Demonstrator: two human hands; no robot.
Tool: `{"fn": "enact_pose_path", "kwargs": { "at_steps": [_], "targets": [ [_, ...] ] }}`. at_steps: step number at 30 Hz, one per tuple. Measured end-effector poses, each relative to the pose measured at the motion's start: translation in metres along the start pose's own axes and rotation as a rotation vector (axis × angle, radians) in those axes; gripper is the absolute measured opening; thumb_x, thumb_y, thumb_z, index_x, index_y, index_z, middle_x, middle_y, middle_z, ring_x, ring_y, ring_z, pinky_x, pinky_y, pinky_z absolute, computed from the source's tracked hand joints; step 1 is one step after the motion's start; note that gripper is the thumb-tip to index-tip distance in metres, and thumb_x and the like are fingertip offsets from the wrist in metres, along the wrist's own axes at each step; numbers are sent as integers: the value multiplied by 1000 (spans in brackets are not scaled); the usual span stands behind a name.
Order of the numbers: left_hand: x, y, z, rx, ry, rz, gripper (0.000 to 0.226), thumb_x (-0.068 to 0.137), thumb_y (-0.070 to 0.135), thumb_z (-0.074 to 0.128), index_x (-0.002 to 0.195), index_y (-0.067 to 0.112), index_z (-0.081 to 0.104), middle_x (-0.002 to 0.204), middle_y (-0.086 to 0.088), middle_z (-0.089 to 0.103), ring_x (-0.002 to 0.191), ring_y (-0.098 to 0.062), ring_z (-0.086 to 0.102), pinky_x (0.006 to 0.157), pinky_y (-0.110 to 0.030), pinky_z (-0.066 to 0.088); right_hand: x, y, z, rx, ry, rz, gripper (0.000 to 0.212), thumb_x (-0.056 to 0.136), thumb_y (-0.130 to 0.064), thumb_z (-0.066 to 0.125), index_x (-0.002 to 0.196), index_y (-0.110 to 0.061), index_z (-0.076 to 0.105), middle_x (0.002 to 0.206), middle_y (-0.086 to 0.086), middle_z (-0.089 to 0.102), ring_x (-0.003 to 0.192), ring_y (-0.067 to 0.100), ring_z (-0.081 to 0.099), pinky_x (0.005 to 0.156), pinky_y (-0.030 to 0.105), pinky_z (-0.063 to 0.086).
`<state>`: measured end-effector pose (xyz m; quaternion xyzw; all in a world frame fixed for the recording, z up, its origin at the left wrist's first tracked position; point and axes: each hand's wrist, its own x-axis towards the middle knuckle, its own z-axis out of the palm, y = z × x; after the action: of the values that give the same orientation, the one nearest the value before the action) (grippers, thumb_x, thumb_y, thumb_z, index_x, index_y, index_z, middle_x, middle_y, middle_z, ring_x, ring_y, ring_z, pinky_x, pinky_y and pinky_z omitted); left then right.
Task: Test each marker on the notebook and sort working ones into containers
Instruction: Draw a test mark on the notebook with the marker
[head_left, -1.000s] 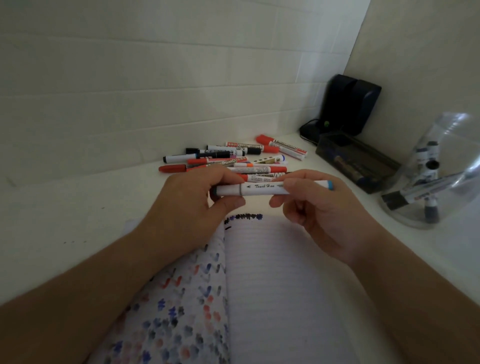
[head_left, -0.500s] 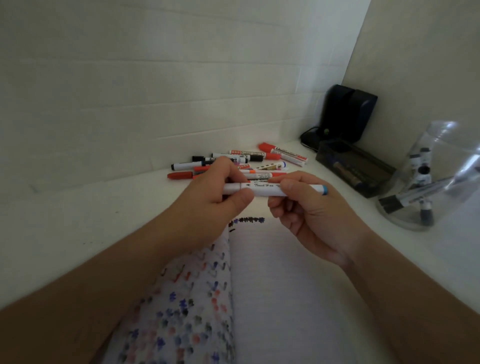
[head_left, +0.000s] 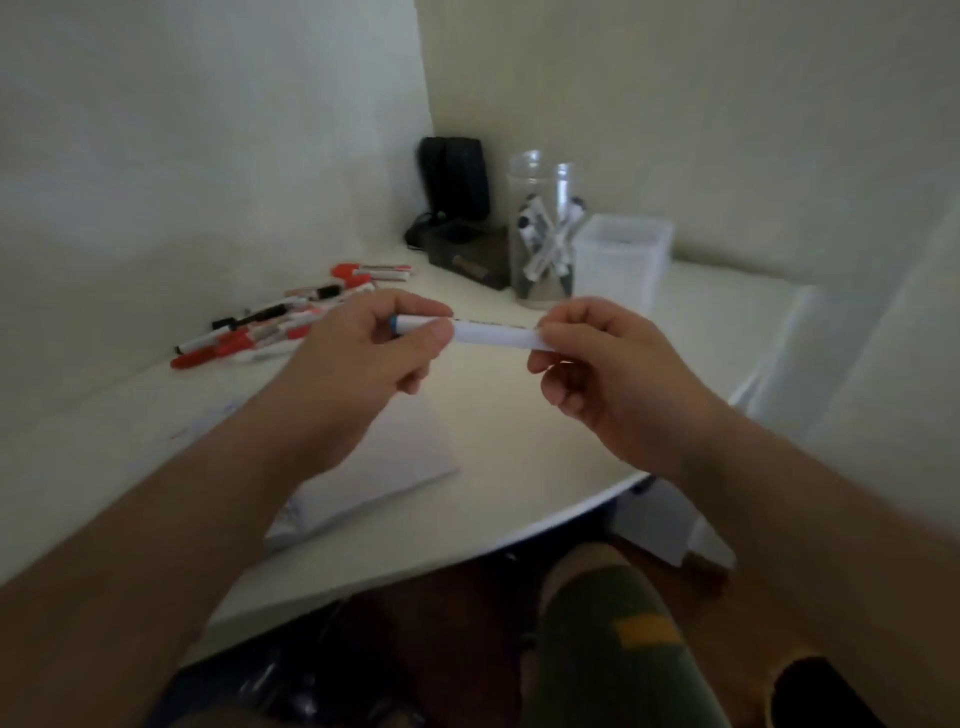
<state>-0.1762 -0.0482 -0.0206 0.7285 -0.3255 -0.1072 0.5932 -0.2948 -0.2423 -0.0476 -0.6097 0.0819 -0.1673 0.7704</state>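
Observation:
Both hands hold one white marker (head_left: 493, 335) level above the table. My left hand (head_left: 384, 348) pinches the end with the blue band. My right hand (head_left: 597, 358) pinches the other end. The open notebook (head_left: 395, 467) lies below my left forearm, partly hidden by it. A pile of red, black and white markers (head_left: 280, 322) lies at the back left by the wall. A clear round jar (head_left: 543, 234) with several markers in it stands at the back, and a frosted square container (head_left: 621, 260) stands right beside it.
A dark shallow box (head_left: 475, 257) and a black device (head_left: 454, 179) sit in the corner behind the jar. The table's curved front edge (head_left: 519, 535) runs below my hands. My legs and the floor show beneath it.
The view has swung right and down, so the containers now stand ahead. The marker has been turned round: its blue-banded end is now in my left hand instead of my right.

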Motion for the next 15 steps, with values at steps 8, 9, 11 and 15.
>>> {"fn": "enact_pose_path", "kwargs": {
  "at_steps": [8,9,11,15],
  "targets": [
    [-76,-14,263,-113,-591,-306,13,97,20,68,109,16,72,78,-7,68,69,-16,63,66,-26,55,-201,57,-187,313,691,131,6,92,-16,61,86,-17,62,65,4,53,52,16,51,46,23,41],
    [-83,-32,291,-79,-652,-388,12,97,21,68,109,17,71,80,-7,68,71,-16,63,67,-27,54,-221,79,-204,336,785,196,10,98,-17,59,89,-16,62,66,3,52,53,15,50,49,25,41],
    [-99,-78,338,-34,-750,-609,12,99,20,65,109,17,70,85,-8,67,76,-19,61,68,-30,51,-258,129,-228,467,949,368,16,104,-21,57,90,-14,60,66,3,53,55,16,48,51,26,42],
    [-132,-156,401,123,-814,-992,19,101,11,55,114,15,68,91,-11,67,80,-22,59,67,-30,48,-313,221,-253,720,1220,623,15,105,-23,60,97,-10,60,66,5,51,48,16,47,36,22,43]
  ]
}}
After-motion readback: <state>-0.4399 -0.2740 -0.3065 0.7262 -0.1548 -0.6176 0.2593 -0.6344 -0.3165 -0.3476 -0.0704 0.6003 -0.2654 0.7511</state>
